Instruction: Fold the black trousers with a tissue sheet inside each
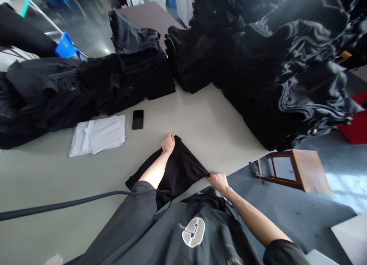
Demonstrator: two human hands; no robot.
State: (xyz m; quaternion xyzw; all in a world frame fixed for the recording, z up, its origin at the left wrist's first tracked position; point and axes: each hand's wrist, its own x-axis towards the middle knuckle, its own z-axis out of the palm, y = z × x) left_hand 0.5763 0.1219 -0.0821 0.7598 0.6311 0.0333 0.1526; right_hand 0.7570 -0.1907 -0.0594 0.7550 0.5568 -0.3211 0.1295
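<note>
A black garment [182,165] lies over the front edge of the pale table [197,108], part of it hanging toward my body. My left hand [168,143] grips its far edge near the top corner, fingers closed on the cloth. At the garment's right corner, by the table's edge, my right hand [218,180] is closed on the fabric. The cloth is stretched between the two hands.
Black garments are piled along the back left [51,93] and high at the right [258,74]. White sheets [104,135] and a black phone [138,119] lie on the table. A dark cable [71,203] crosses at left; a wooden stool [308,171] stands at right.
</note>
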